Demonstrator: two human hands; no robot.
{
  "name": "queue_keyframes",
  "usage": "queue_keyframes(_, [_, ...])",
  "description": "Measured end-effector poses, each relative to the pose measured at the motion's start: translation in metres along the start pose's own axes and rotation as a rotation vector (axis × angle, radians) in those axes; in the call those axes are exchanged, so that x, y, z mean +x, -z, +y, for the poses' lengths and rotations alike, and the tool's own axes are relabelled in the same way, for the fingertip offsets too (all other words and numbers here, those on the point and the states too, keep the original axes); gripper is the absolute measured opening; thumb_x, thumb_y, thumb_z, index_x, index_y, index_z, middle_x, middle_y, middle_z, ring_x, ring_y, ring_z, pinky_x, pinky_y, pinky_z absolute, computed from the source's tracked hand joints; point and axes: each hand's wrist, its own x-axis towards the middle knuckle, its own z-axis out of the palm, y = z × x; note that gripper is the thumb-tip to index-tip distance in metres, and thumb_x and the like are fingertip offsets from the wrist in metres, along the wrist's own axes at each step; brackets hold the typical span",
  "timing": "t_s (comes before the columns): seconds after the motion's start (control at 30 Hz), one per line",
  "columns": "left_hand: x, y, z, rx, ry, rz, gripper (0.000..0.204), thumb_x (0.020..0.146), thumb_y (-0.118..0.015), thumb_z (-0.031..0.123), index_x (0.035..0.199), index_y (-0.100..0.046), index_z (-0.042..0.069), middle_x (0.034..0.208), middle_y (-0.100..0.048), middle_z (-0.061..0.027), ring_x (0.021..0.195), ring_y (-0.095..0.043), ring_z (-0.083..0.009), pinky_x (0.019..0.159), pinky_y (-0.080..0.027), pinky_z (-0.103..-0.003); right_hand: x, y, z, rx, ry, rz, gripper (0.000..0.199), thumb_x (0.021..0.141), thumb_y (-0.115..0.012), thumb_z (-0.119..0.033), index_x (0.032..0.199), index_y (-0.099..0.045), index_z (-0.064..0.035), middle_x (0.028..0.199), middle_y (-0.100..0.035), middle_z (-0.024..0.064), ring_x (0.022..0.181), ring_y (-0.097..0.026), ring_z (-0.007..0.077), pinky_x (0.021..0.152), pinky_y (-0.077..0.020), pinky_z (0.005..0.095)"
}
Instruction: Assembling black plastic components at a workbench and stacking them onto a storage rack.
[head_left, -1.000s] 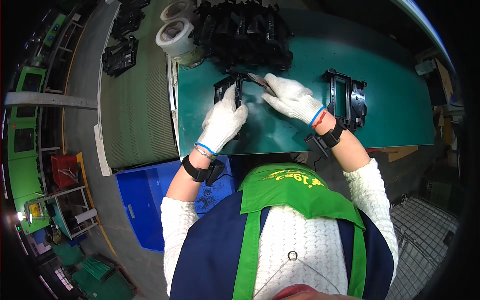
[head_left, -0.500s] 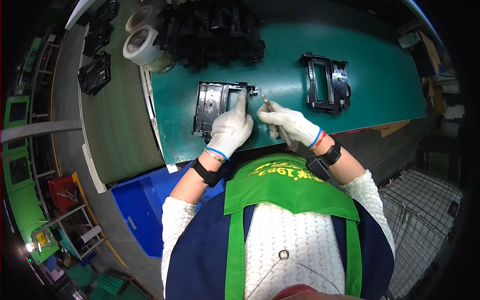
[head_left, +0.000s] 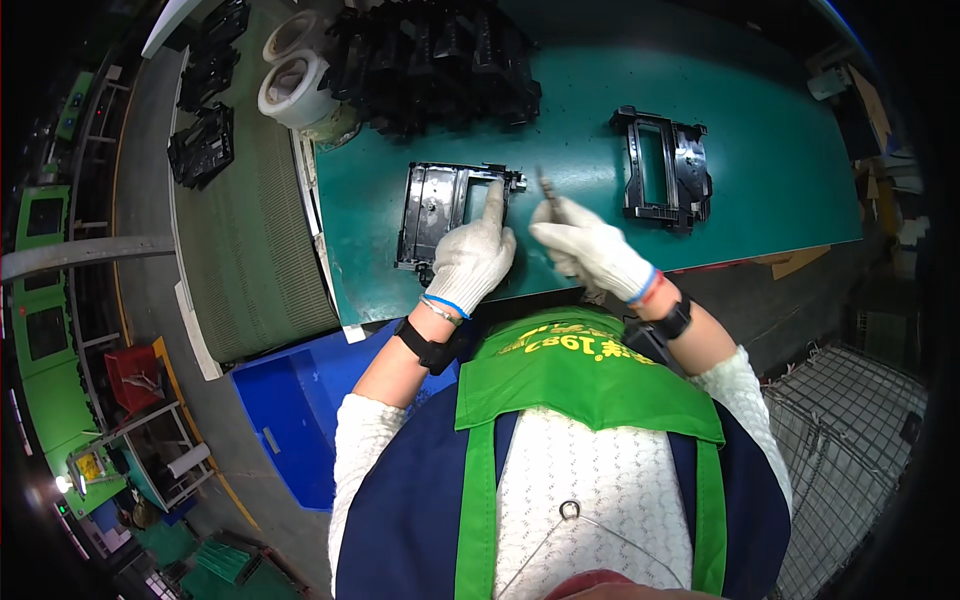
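Note:
A black plastic frame (head_left: 428, 210) with a rectangular opening lies flat on the green table. My left hand (head_left: 472, 262), in a white knitted glove, holds it at its near right part. Its index finger stretches along the opening's right side, and the other fingers are curled. Just right of the frame, my gloved right hand (head_left: 590, 248) is closed around a slim, pen-like tool (head_left: 547, 187). The tool's thin tip points away from me, apart from the frame and blurred. A second black plastic frame (head_left: 630, 180) lies farther right, touched by neither hand.
Stacked black plastic parts (head_left: 430, 70) stand at the back, beside rolls of clear film (head_left: 292, 85). On the left runs a ridged green conveyor belt (head_left: 250, 250) carrying more black parts (head_left: 202, 145). A blue bin (head_left: 285, 430) sits below the table (head_left: 780, 185); a wire cage (head_left: 850, 450) stands right.
My right hand has drawn back slightly from the frame's corner, and the tool's tip has swung more upright. My left hand keeps its hold. The whole view has shifted slightly.

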Motion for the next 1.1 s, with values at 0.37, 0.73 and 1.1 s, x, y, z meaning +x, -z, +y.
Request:
queue_keyframes(0.37, [-0.013,0.071,0.031,-0.591,-0.172,-0.126,0.094,0.088,-0.067,0.029,0.166,-0.019,0.007,0.095,-0.071,-0.0206,0.081,-0.072,-0.0302,0.071,-0.058,-0.044,-0.060,0.123,-0.019,-1.381,0.327,0.380,0.060,0.083,-0.069,0.005,0.140,-0.053,-0.0057,0.120,-0.063,0.0175,0.110,-0.064,0.0431,0.094,-0.0544,0.0433])
queue_keyframes(0.73, [0.113,0.125,0.105,-0.751,-0.298,0.045,0.079,0.084,-0.067,0.017,0.157,-0.040,0.004,0.123,-0.071,-0.0198,0.103,-0.071,-0.0259,0.094,-0.055,-0.036,-0.032,0.178,-0.002,-0.554,0.611,0.818,0.049,0.089,-0.064,0.009,0.136,-0.057,-0.0017,0.123,-0.069,0.0077,0.108,-0.067,0.0189,0.096,-0.0542,0.0329])
queue_keyframes(1.1, [0.224,0.147,0.073,-0.367,-0.092,0.338,0.050,0.086,-0.067,0.019,0.135,-0.069,0.009,0.122,-0.074,-0.0157,0.101,-0.072,-0.0286,0.092,-0.056,-0.039,0.065,0.131,-0.052,-0.147,0.732,0.604,0.051,0.088,-0.072,0.001,0.135,-0.053,0.0036,0.120,-0.065,0.0115,0.106,-0.065,0.0161,0.095,-0.0549,0.0320])
